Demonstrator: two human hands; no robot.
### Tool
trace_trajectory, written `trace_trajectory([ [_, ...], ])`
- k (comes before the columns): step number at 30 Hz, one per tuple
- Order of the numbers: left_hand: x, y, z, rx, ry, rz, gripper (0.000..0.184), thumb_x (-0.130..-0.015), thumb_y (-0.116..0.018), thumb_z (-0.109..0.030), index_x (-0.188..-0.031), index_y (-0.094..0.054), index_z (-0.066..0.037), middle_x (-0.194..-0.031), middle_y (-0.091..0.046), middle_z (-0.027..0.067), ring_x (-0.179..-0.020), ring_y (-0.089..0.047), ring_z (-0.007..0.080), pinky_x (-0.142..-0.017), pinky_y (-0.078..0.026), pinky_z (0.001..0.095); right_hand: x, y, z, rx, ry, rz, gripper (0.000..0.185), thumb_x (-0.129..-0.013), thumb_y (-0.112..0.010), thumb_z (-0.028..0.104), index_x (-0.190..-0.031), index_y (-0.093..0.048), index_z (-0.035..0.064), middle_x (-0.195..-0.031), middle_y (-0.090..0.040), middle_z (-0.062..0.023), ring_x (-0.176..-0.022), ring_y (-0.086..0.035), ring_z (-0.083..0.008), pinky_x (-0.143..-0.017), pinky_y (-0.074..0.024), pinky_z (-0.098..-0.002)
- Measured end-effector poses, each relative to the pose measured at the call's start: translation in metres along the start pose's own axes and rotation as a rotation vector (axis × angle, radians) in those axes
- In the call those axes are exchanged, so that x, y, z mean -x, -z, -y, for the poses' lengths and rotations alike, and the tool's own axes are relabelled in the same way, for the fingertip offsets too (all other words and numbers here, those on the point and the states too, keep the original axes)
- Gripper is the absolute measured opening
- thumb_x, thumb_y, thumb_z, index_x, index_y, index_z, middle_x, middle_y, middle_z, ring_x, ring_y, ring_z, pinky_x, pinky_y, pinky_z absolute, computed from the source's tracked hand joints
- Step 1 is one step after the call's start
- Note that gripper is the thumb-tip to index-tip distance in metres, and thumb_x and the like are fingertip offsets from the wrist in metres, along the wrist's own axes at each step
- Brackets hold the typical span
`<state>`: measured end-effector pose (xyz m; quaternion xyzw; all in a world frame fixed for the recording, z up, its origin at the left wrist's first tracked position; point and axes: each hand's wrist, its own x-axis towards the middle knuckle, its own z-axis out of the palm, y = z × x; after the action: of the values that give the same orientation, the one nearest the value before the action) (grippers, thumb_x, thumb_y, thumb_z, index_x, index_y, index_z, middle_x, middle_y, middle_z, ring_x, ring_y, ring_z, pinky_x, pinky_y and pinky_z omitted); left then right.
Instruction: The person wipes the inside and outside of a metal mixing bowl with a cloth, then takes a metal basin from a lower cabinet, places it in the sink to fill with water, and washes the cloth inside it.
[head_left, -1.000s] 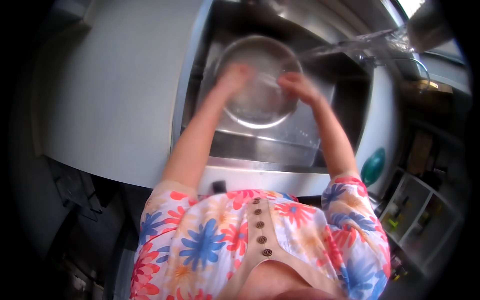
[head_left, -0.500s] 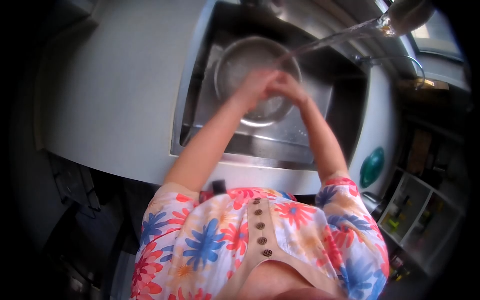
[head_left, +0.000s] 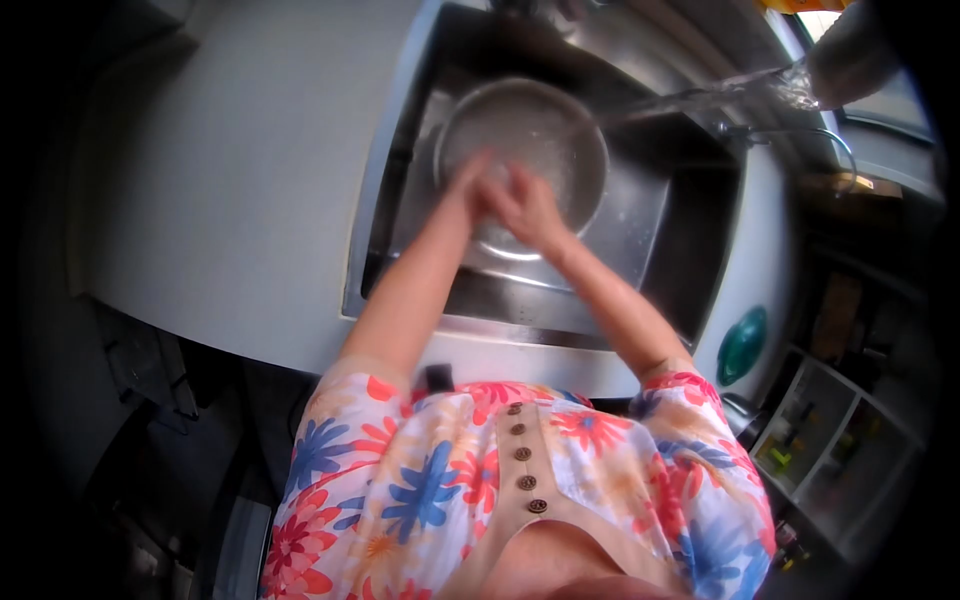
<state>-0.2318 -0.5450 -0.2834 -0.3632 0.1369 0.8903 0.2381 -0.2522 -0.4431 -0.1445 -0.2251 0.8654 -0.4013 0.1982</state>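
Note:
A round metal basin [head_left: 560, 130] with water in it stands in the steel sink [head_left: 620, 240]. Over the left and near part of the basin, my left hand [head_left: 470, 185] and my right hand [head_left: 527, 208] touch each other, the right lying against the left. Both are blurred, and the left hand's fingers are partly hidden by the right. Whether anything small is between them cannot be made out. A stream of water [head_left: 690, 98] runs from the tap [head_left: 850, 60] at the upper right toward the basin.
White counter [head_left: 230, 180] extends left of the sink. A green object [head_left: 741, 345] lies on the counter's right part. A thin curved metal spout [head_left: 825, 140] stands behind it. At the lower right is a white shelf unit [head_left: 825, 450] with small items.
My hands were apart over the basin, then came together near its middle. Now they are together farther left, and the right hand has moved left with its forearm.

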Motion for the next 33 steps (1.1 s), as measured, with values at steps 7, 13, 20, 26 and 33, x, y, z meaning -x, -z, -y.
trace_trajectory([
  [7, 0.017, -0.050, 0.014, -0.109, -0.331, -0.150, 0.032, -0.085, -0.046, -0.025, -0.105, -0.049, 0.000, -0.100, -0.055, 0.0111, -0.091, -0.054, 0.0250, -0.082, -0.042, 0.0396, -0.032, -0.021, -0.123, 0.421, -0.119, -0.193, 0.036, -0.084, -0.043, 0.039, -0.081, -0.055, 0.0045, -0.067, -0.058, -0.0216, -0.066, -0.057, -0.0400, -0.062, -0.0445, -0.0465],
  [13, 0.018, -0.039, -0.007, -0.103, -0.318, -0.270, 0.044, -0.082, -0.051, -0.035, -0.118, -0.043, -0.013, -0.118, -0.047, 0.0079, -0.108, -0.044, 0.0288, -0.083, -0.031, 0.0571, -0.037, -0.001, -0.132, 0.369, -0.384, -0.323, 0.033, -0.084, -0.043, 0.035, -0.085, -0.055, 0.0042, -0.081, -0.058, -0.0256, -0.080, -0.055, -0.0421, -0.070, -0.0425, -0.0476],
  [20, 0.020, -0.029, -0.002, -0.215, -0.241, -0.364, 0.058, -0.080, -0.051, -0.045, -0.125, -0.035, -0.013, -0.127, -0.036, 0.0132, -0.112, -0.038, 0.0362, -0.083, -0.031, 0.0603, -0.041, 0.001, -0.164, 0.368, -0.320, -0.086, 0.026, -0.077, -0.049, 0.025, -0.073, -0.062, 0.0020, -0.069, -0.059, -0.0215, -0.068, -0.060, -0.0348, -0.065, -0.0470, -0.0406],
  [26, -0.026, 0.031, 0.003, 0.114, 0.002, 0.799, 0.035, -0.084, -0.047, -0.039, -0.092, -0.055, -0.006, -0.090, -0.057, 0.0090, -0.086, -0.054, 0.0198, -0.080, -0.042, 0.0285, -0.007, -0.026, -0.006, -0.157, 0.010, -0.093, 0.030, -0.079, -0.056, 0.030, -0.068, -0.052, 0.0025, -0.057, -0.053, -0.0166, -0.054, -0.054, -0.0322, -0.053, -0.0413, -0.0376],
  [33, 0.013, -0.036, 0.005, 0.039, -0.340, -0.240, 0.020, -0.080, -0.050, -0.014, -0.097, -0.054, -0.005, -0.090, -0.057, 0.0063, -0.078, -0.055, 0.0166, -0.062, -0.045, 0.0302, -0.055, -0.013, -0.102, 0.428, -0.281, -0.032, 0.037, -0.084, -0.045, 0.036, -0.075, -0.056, 0.0023, -0.075, -0.059, -0.0224, -0.077, -0.057, -0.0385, -0.067, -0.0442, -0.0451],
])
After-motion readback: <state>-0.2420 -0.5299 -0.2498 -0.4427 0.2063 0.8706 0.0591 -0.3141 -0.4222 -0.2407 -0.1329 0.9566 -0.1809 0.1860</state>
